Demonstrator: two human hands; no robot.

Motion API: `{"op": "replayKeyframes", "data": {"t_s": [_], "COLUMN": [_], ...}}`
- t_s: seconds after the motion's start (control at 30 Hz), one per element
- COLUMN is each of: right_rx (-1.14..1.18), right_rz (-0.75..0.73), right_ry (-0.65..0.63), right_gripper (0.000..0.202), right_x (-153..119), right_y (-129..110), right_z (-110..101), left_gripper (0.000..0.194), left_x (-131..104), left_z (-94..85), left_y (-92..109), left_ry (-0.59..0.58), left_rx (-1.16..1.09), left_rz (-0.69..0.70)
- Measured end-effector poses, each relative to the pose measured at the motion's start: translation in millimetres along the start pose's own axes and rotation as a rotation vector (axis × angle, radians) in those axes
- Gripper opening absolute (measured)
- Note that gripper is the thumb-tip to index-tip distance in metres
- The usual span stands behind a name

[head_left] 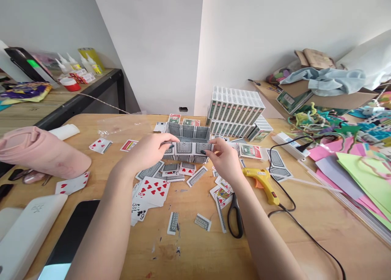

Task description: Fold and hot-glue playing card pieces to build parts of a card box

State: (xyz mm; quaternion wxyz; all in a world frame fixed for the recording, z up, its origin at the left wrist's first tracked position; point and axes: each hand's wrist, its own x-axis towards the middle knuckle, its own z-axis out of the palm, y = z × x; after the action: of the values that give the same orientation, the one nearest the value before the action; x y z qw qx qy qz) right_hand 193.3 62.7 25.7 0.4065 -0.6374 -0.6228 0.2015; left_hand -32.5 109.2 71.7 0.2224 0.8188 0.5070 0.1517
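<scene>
Both hands are on a small open-topped box made of playing cards [187,131], standing on the table with patterned grey card backs outward. My left hand [154,148] pinches the left end of a strip of joined cards [183,148] along the box's near side. At that strip's right end, my right hand [224,155] pinches with thumb and fingers. Whether the strip is fixed to the box I cannot tell. Below lie loose cards, with an eight of hearts [152,190] on top of a pile, and cut card pieces [173,223]. Black-handled scissors [235,219] lie partly under my right forearm.
A yellow glue gun [262,182] with a black cord lies right of my right hand. Stacked card packs [235,106] stand behind. A pink rolled bundle [45,151] and a phone [75,231] lie left. Coloured paper [360,182] and a power strip [290,145] are right.
</scene>
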Motion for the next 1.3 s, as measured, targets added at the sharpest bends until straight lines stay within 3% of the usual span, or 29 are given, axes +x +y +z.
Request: {"op": "replayKeyframes", "data": {"t_s": [0.13,0.23,0.4,0.57,0.8,1.3], "right_rx": [-0.088,-0.094,-0.102,-0.143,-0.123,-0.111], "right_rz": [0.009,0.009,-0.066,-0.038,-0.037,-0.031], "right_ry": [0.028,0.035,0.068,0.029,0.058,0.009], "right_gripper": [0.010,0.009,0.005,0.007,0.020,0.009], "right_x": [0.0,0.0,0.4,1.2,1.2,1.6], "right_y": [6.3,9.6,10.9,15.1,18.4,17.2], "right_z": [7.9,12.6,14.1,14.8,17.6,11.9], "left_gripper": [0.035,0.031,0.015,0.019,0.022,0.022], "left_x": [6.2,11.4,17.0,16.7,18.3,14.3], "left_z": [9.3,16.9,24.5,25.0,25.6,19.5], "left_y": [-2.7,-2.9,-2.8,-1.1,-2.8,-8.3], "left_ry": [-0.040,0.002,0.067,0.053,0.054,-0.022], "left_rx": [0.012,0.066,0.140,0.168,0.186,0.277], "left_rz": [0.088,0.139,0.106,0.019,0.028,0.072]}}
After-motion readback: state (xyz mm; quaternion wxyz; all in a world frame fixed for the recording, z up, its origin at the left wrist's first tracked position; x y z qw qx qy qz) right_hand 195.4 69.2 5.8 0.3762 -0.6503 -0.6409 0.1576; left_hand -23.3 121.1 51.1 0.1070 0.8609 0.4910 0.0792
